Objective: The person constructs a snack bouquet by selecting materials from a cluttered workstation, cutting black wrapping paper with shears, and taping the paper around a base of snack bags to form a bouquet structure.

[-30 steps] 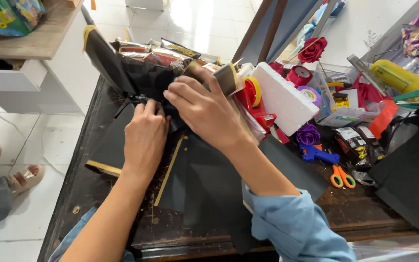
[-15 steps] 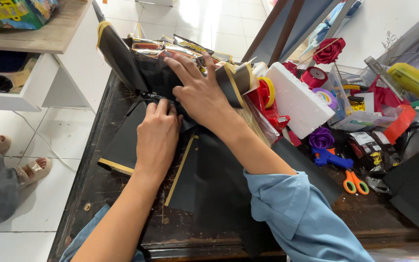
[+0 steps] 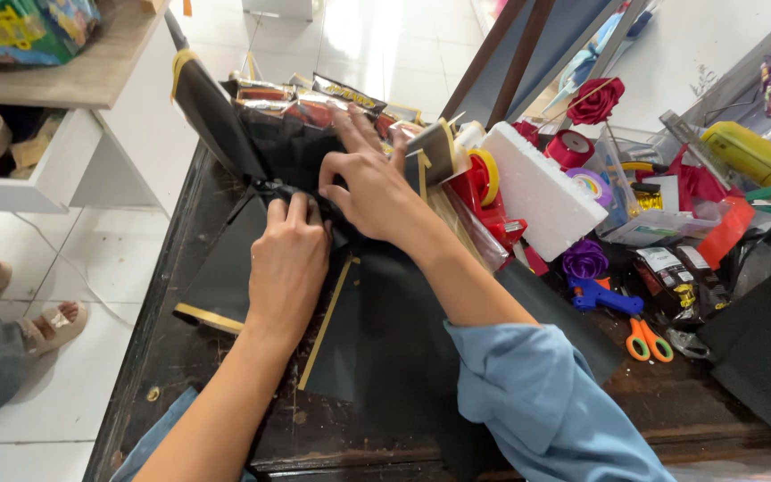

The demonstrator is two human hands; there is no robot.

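My left hand (image 3: 288, 259) is closed around the gathered neck of black wrapping paper with gold edges (image 3: 359, 330) that fans out over the dark table (image 3: 189, 375). My right hand (image 3: 369, 183) lies flat, fingers spread, on the upper black folds of the bundle (image 3: 287, 147), which holds several shiny snack packets (image 3: 314, 98). One stiff black sheet with a gold tip (image 3: 211, 112) sticks up at the left of the bundle.
A red tape dispenser (image 3: 484, 183), white foam block (image 3: 542, 192), red ribbon spool (image 3: 571, 147), purple ribbon rose (image 3: 585, 260), red fabric rose (image 3: 596, 100), blue glue gun (image 3: 607, 296) and orange scissors (image 3: 649, 339) crowd the right. White drawer unit (image 3: 55, 161) and another person's sandalled feet (image 3: 20, 312) are at the left.
Both hands have stayed on the bundle. My right hand has slid slightly over the upper folds. The view has shifted a little, bringing the table closer.
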